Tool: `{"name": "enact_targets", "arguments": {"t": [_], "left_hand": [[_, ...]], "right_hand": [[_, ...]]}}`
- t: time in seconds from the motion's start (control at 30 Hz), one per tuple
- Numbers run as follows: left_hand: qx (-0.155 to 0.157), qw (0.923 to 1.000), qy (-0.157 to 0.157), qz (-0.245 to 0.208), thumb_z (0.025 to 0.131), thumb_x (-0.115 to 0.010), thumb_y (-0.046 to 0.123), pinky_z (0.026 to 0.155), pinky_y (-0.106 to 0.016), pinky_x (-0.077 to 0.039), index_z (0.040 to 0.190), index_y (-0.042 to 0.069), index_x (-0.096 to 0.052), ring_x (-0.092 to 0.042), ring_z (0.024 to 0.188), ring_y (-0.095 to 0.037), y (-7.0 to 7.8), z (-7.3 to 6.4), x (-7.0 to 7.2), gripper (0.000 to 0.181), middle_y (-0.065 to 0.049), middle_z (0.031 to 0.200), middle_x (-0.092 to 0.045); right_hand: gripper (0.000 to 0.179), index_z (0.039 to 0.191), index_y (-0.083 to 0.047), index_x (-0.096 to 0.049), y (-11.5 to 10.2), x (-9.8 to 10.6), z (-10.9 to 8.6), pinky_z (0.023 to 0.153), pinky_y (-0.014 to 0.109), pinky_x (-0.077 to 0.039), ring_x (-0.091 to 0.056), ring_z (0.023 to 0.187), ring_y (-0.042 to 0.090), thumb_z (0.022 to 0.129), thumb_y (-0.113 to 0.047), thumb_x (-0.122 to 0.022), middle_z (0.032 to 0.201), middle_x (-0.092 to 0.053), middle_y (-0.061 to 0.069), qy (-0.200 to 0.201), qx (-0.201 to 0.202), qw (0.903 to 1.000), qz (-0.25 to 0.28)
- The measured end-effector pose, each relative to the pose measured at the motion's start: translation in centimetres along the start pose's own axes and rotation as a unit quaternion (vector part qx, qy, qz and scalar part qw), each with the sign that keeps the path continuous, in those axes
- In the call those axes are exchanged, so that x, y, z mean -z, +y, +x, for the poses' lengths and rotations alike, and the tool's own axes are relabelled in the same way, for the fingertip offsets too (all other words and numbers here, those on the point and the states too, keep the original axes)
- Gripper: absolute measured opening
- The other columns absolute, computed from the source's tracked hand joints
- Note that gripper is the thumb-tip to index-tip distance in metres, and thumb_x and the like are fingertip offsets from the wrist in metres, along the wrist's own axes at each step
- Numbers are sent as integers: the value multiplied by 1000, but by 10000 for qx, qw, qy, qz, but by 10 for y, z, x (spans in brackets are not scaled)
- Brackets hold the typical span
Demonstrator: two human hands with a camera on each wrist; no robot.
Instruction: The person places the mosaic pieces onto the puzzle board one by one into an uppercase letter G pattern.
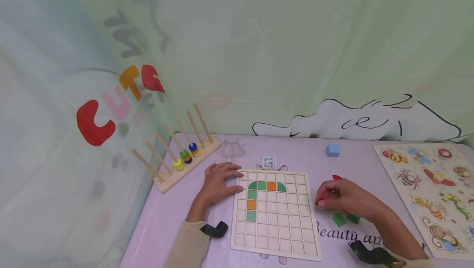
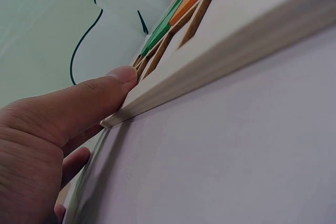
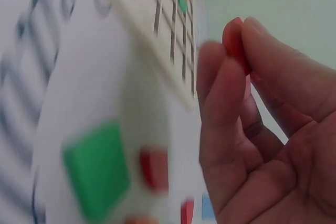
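Note:
A wooden grid board (image 1: 274, 235) lies on the table, with green and orange pieces set along its upper and left cells. Among them are an orange square (image 1: 272, 186) and a rounded green piece (image 1: 282, 187). My left hand (image 1: 218, 183) rests at the board's upper left edge, its thumb (image 2: 118, 77) touching the rim. Right of the board, my right hand (image 1: 346, 196) pinches a small red block (image 3: 234, 43) between thumb and fingertips, partly hidden by them. Below that hand lie loose green blocks (image 1: 338, 219), and another red piece (image 1: 336, 176) shows behind it.
A small pattern card (image 1: 269, 162) lies beyond the board. Further right sits a blue cube (image 1: 333, 150). A wooden peg rack (image 1: 185, 171) with coloured rings stands at the back left. An insect picture puzzle (image 1: 426, 185) covers the right side of the table.

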State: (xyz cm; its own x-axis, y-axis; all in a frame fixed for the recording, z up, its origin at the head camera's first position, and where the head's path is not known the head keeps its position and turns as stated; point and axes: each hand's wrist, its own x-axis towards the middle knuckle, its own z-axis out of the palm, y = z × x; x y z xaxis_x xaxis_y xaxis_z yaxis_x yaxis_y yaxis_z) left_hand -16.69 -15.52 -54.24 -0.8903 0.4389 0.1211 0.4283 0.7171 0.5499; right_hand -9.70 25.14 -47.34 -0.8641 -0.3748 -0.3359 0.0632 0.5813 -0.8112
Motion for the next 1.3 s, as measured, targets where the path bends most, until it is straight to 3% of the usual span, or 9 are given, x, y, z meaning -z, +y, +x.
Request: {"name": "enact_targets", "arguments": {"t": [0.23, 0.57, 0.9, 1.3], "left_hand": [[51, 10000, -41, 24, 84, -79, 51, 121, -58, -15, 120, 31, -75, -46, 142, -17, 0, 0, -1, 41, 12, 141, -62], [46, 10000, -43, 44, 84, -79, 51, 120, -59, -16, 120, 32, -75, -46, 141, -17, -1, 0, -1, 41, 13, 141, -62], [32, 10000, -15, 32, 84, -80, 50, 120, -58, -16, 119, 33, -75, -47, 140, -16, -2, 1, -1, 40, 13, 140, -62], [-60, 10000, 27, 10, 84, -79, 50, 120, -58, -17, 120, 32, -75, -48, 139, -17, 0, 1, 1, 40, 13, 140, -63]], "right_hand": [[15, 93, -16, -72, -30, -28, 21, 70, 23, -48, -60, 79, 16, 86, -26, -81, 83, -68, 1, -307, 454, 9985, 16], [13, 87, -18, -73, -61, -68, 41, 66, 26, -49, -61, 75, 17, 83, -23, -84, 75, -68, 1, -657, 744, 9950, 66], [10, 87, -15, -76, -80, -104, 53, 63, 26, -50, -63, 72, 16, 82, -15, -84, 73, -70, 1, -819, 699, 9941, 160], [10, 82, -8, -75, -85, -130, 58, 57, 32, -58, -70, 57, 18, 79, -7, -85, 68, -73, 4, -789, 458, 9941, 594]]}}
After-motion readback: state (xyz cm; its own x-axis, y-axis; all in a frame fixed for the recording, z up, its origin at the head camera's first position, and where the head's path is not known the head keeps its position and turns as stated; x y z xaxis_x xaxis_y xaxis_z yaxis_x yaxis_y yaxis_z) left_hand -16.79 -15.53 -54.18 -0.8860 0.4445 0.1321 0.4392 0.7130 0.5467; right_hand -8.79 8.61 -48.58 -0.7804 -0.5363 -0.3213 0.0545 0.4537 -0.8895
